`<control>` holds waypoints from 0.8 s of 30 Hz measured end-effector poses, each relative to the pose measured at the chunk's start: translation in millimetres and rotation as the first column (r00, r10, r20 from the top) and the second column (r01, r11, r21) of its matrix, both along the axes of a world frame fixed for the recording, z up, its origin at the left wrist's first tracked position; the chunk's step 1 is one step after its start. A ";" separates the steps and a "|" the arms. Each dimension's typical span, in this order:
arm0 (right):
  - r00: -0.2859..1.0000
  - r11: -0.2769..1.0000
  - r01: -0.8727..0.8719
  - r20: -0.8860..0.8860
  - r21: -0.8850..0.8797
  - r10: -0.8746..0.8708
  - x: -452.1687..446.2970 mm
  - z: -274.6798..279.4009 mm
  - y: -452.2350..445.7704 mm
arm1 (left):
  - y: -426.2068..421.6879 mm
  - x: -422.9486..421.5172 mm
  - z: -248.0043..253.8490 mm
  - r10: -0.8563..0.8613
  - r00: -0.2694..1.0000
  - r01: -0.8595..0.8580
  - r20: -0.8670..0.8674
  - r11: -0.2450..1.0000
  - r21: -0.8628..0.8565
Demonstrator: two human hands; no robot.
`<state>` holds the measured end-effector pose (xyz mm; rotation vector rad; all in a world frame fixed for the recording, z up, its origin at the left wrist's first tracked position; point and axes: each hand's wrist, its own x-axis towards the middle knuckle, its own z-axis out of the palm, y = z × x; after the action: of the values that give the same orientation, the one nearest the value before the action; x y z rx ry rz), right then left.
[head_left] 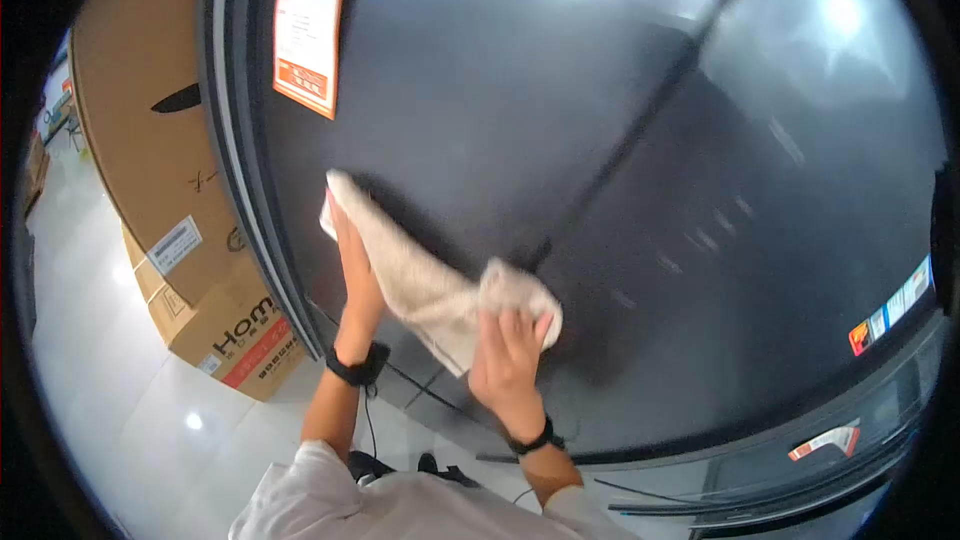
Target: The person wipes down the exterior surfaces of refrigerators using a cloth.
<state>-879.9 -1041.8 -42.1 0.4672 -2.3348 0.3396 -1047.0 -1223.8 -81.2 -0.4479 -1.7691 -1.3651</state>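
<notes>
A beige cloth [425, 285] stretches between my two hands against a large dark glossy panel [480, 90]. My left hand [355, 260] is at the cloth's left end, its fingers running up along the edge and partly hidden by the fabric. At the right end, my right hand [508, 355] presses a bunched part of the cloth to the panel with bent fingers. Each wrist wears a black band. An orange and white label [308, 35] is stuck on the panel's upper left.
Tall cardboard boxes [150, 140] stand left of the panel, with a printed carton [245, 340] below them. A colourful sticker [893, 307] is at the panel's lower right. Tiled floor [110, 390] shows at the lower left, and thin cables hang near my feet.
</notes>
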 end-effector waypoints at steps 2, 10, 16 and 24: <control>1.000 0.999 0.026 0.012 0.020 -0.026 -6.0 -38.6 -15.4 | -29.4 -4.8 -14.5 -0.012 0.998 0.015 0.058 0.998 -0.055; 0.985 0.999 0.042 -0.166 0.006 -0.040 -128.2 12.8 -145.0 | -134.9 -106.3 -2.2 0.075 0.995 -0.065 0.071 0.990 -0.128; 0.973 0.977 0.131 0.166 0.171 -0.159 -132.9 -101.8 -174.5 | -151.0 -88.1 -105.4 -0.021 0.966 0.036 0.256 0.998 -0.053; 0.879 0.857 0.470 -0.023 0.212 -0.477 -33.6 16.0 -57.0 | -64.7 10.9 -53.6 -0.349 0.908 0.387 0.232 0.911 -0.144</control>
<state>-913.5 -1098.7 -26.1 -0.0304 -2.4299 -0.1432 -1036.1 -1288.5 -134.8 -0.8072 -2.0662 -1.5521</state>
